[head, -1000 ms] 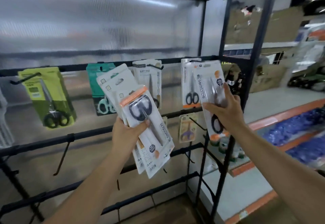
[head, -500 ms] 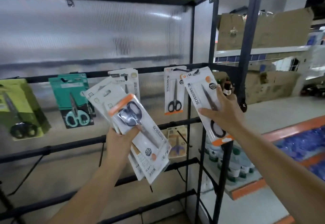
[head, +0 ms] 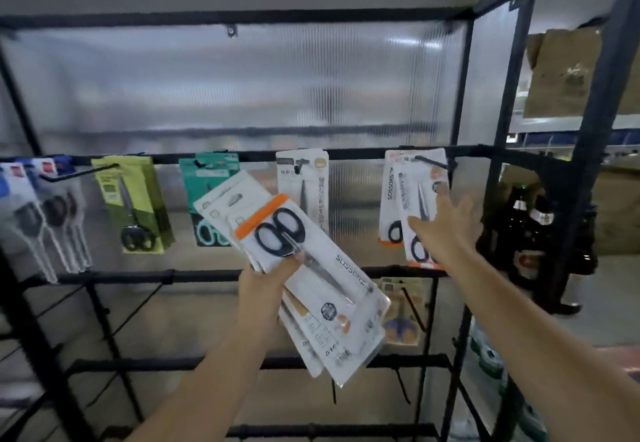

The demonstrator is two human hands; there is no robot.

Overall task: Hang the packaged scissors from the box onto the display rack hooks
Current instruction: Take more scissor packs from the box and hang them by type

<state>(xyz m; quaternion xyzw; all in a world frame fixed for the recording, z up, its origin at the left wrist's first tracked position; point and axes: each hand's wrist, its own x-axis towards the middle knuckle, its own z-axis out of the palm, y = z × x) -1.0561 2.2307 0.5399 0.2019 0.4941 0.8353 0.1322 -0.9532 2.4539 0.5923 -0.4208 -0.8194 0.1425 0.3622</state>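
Note:
My left hand (head: 266, 282) grips a fanned stack of white packaged scissors (head: 311, 268); the front pack has an orange strip and black handles. To the right, my right hand (head: 446, 230) lies with straight fingers against a white and orange scissors pack (head: 415, 195). That pack's top sits at a black hook (head: 433, 163) on the upper rail (head: 346, 154) of the display rack, in front of another identical pack (head: 389, 199). The box is out of view.
Other packs hang along the same rail: clear and blue ones (head: 52, 213), a yellow-green one (head: 133, 206), a teal one (head: 207, 185), a white one (head: 304, 185). A small pack (head: 401, 317) hangs lower. Dark bottles (head: 526, 233) stand right of the rack post (head: 588, 129).
My right hand carried its pack up and back to the rail hook, and its fingers have straightened on it. The view swung left. My left hand kept its stack.

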